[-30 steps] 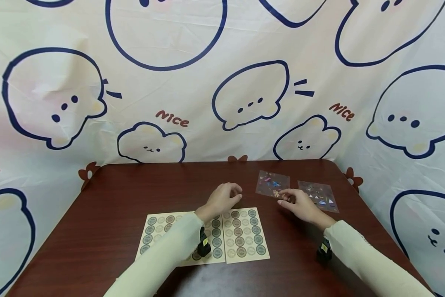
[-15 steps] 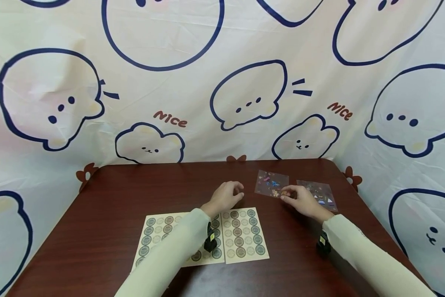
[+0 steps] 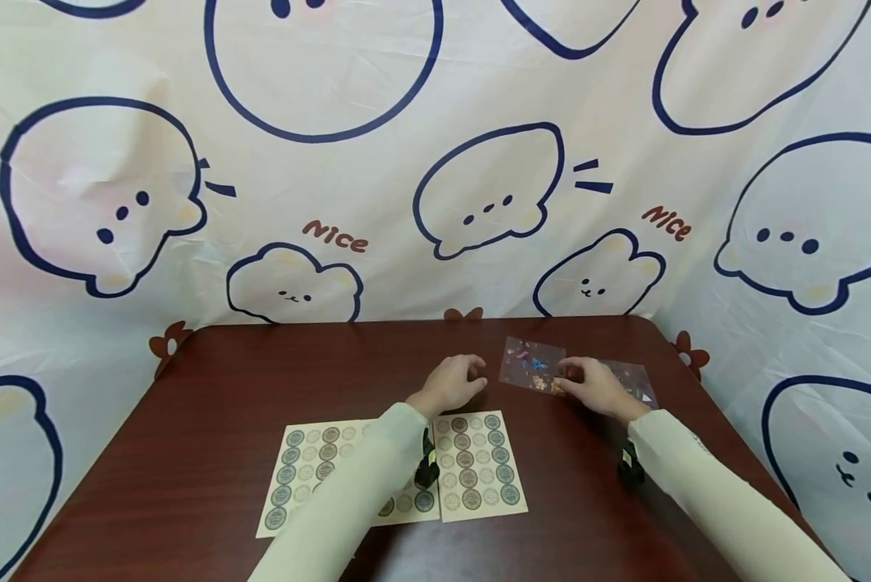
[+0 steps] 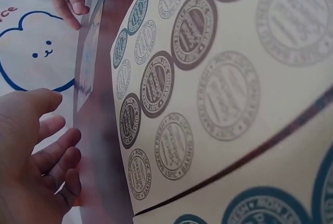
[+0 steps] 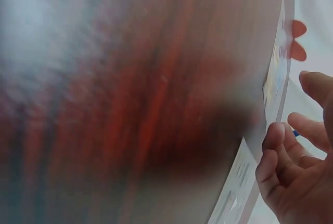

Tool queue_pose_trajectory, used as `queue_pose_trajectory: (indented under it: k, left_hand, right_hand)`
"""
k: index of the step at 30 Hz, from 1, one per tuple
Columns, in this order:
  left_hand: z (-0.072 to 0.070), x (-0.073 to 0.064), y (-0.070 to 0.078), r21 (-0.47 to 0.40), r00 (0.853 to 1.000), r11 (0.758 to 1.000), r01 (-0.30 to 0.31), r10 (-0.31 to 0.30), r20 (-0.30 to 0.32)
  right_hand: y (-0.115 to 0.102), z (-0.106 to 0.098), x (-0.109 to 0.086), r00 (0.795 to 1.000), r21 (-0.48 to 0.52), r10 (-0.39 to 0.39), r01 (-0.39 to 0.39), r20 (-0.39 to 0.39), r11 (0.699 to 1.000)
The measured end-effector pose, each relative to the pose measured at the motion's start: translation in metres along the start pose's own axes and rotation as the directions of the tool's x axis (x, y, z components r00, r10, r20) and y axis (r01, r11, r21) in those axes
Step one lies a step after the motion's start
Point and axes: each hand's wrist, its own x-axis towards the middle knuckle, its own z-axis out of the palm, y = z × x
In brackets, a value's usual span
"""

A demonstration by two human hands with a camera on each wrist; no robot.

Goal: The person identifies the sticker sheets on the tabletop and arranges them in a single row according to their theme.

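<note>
Two cream sheets of round stickers lie side by side, the left one (image 3: 308, 454) partly covered by my left sleeve, the right one (image 3: 479, 469) in fuller sight. My left hand (image 3: 452, 383) hovers past their far edge, fingers loosely bent around nothing, as the left wrist view confirms. Toward the back right lies a clear sheet of small colourful stickers (image 3: 523, 361). At its near right corner are the fingertips of my right hand (image 3: 594, 388); thumb and fingers stand apart in the right wrist view. A second clear sheet (image 3: 635, 377) is partly hidden behind this hand.
The dark red-brown wooden table (image 3: 210, 404) has rounded far corners. A white cloth with cartoon drawings (image 3: 377, 186) hangs close behind the table and along both sides. Black camera bands sit on both wrists.
My left hand has drifted slightly to the right. My right hand has shifted a little right and up, still by the clear sheets, which lie about where they were.
</note>
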Motion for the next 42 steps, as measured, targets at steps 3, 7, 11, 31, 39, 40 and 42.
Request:
queue_pose_trajectory:
  k: [3,7,11,31,39,40,42]
  left_hand:
    - [0.003,0.000,0.002,-0.005,1.000,1.000,0.007,-0.007,0.023]
    - [0.006,0.001,0.006,-0.008,0.999,1.000,0.015,-0.014,0.049]
    - [0.008,0.002,0.009,0.009,0.998,1.000,0.015,-0.016,0.062]
    - [0.006,-0.002,-0.005,-0.036,0.997,0.999,0.037,-0.035,0.072]
    - [0.004,-0.003,-0.006,-0.041,0.997,0.999,0.036,-0.033,0.071]
    - [0.003,-0.003,-0.006,-0.037,0.997,0.999,0.037,-0.034,0.069]
    - [0.001,-0.003,-0.006,-0.032,0.997,0.999,0.037,-0.035,0.062]
  right_hand:
    - [0.005,-0.002,0.002,0.999,-0.028,0.026,-0.025,0.027,0.999]
    - [0.009,-0.004,0.004,0.998,-0.045,0.046,-0.044,0.049,0.998]
    - [0.007,-0.007,0.005,0.996,-0.026,0.063,-0.061,0.065,0.998]
    - [-0.010,0.003,0.019,0.987,-0.084,-0.034,0.048,0.158,0.995]
    - [-0.028,0.002,0.021,0.980,-0.165,-0.053,0.085,0.192,0.983]
    - [-0.030,0.002,0.022,0.980,-0.167,-0.044,0.077,0.192,0.983]
    - [-0.034,0.002,0.024,0.980,-0.180,-0.042,0.078,0.193,0.981]
